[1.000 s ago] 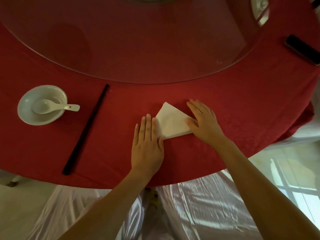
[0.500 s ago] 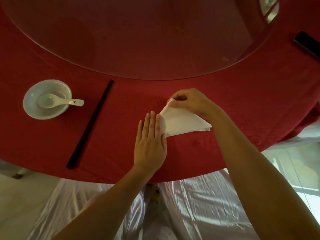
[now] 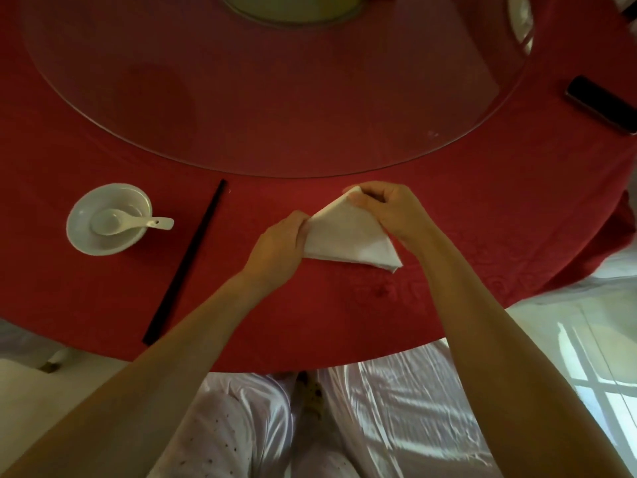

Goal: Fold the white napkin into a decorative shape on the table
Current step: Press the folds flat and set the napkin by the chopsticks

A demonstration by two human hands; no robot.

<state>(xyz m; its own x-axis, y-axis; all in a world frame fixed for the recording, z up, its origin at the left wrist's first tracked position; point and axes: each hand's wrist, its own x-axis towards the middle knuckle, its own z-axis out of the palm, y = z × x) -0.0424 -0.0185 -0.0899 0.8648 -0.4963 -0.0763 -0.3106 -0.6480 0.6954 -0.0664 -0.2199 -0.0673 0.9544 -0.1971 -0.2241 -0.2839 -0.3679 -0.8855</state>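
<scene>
The white napkin [image 3: 348, 236] is folded into a triangle and lies on the red tablecloth [image 3: 344, 315] near the table's front edge. Its far tip is lifted off the cloth. My right hand [image 3: 389, 208] pinches that far tip between thumb and fingers. My left hand [image 3: 279, 243] grips the napkin's left corner, fingers curled around the edge. The napkin's right corner points toward the front right and rests on the cloth.
A white bowl [image 3: 82, 232] with a white spoon [image 3: 127, 222] in it sits at the left. Black chopsticks [image 3: 188, 260] lie diagonally beside it. A glass turntable [image 3: 275, 98] covers the table's middle. A dark phone [image 3: 601, 103] lies far right.
My left hand went from lying flat on the napkin's left edge to gripping its left corner. My right hand keeps pinching the far tip, now raised a little.
</scene>
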